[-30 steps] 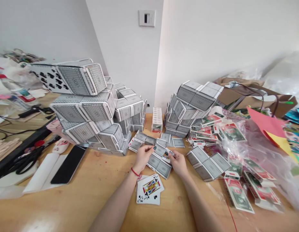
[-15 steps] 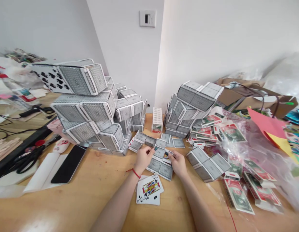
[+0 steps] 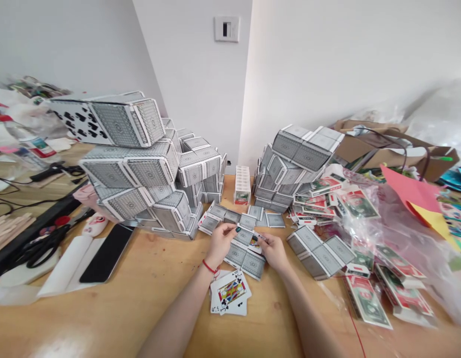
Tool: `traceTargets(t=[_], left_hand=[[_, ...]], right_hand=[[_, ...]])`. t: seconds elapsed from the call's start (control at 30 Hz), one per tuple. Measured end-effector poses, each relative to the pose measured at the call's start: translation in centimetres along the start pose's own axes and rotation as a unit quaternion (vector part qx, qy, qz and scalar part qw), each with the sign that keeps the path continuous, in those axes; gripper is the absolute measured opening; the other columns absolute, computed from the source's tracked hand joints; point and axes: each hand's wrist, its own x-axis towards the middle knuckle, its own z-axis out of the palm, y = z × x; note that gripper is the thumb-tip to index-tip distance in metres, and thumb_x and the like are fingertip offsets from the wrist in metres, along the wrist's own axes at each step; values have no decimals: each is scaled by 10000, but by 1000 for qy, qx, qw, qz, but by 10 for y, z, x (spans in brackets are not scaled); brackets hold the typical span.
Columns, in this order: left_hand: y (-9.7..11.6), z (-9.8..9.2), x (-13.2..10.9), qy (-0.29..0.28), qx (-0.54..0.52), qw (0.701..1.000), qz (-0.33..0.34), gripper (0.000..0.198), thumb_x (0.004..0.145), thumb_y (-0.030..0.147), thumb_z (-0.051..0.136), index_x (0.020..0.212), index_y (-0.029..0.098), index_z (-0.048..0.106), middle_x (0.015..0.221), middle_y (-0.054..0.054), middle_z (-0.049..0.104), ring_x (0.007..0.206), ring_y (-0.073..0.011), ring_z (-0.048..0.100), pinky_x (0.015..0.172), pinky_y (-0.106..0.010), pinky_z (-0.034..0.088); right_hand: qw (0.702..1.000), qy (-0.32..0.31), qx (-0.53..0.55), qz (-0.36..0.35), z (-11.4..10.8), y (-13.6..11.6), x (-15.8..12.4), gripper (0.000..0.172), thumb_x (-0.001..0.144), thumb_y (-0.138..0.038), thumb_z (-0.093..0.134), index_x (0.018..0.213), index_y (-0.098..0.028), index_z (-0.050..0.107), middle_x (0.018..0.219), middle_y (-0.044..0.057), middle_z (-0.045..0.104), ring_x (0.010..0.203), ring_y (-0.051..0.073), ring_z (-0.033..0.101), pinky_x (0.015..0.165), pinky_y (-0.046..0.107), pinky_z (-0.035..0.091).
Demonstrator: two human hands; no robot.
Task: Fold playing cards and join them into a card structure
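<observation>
Between my hands is a piece made of grey-backed playing cards (image 3: 245,257), joined into a small folded structure. My left hand (image 3: 222,244) pinches its upper left edge with thumb and fingers. My right hand (image 3: 272,249) grips a playing card (image 3: 255,243), partly showing a coloured picture face, at the right side of the piece. Just below lie loose face-up cards (image 3: 230,291), a jack of clubs on top and a five under it. More flat card pieces (image 3: 219,211) lie right beyond my hands.
Tall stacks of card-built blocks stand at left (image 3: 151,171) and right (image 3: 303,149). A card block (image 3: 322,253) sits right of my right arm, near red-and-green card boxes (image 3: 368,301). On the left are a black phone (image 3: 106,254) and scissors (image 3: 47,246).
My hands have shifted only slightly. The card at my right hand has tilted a little against the piece, and the piece has moved slightly left.
</observation>
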Motion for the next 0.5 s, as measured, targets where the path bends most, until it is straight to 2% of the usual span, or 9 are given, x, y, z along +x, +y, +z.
traceTargets(t=[0.17, 0.33, 0.5], left_hand=[[2, 1, -1, 12, 2, 1000, -6, 184, 629, 288, 622, 725, 132, 642, 736, -48, 652, 681, -154, 578, 650, -268, 440], [0, 4, 0, 23, 19, 1000, 5, 187, 648, 296, 600, 733, 133, 634, 735, -47, 651, 676, -151, 578, 633, -262, 436], [0, 3, -1, 13, 94, 995, 42, 198, 703, 330, 542, 725, 139, 593, 679, -30, 612, 625, -132, 544, 583, -243, 414]], right_hand=[[1000, 3, 6, 6, 2, 0, 1, 339, 700, -449, 508, 721, -131, 623, 510, -7, 516, 429, 109, 392, 413, 213, 290], [1000, 23, 4, -13, 2, -3, 3, 289, 709, -408, 508, 687, -138, 607, 586, 16, 567, 520, 137, 465, 486, 226, 344], [999, 30, 21, -14, -1, -4, 2, 280, 709, -391, 506, 724, -136, 621, 575, 14, 569, 490, 131, 452, 461, 222, 336]])
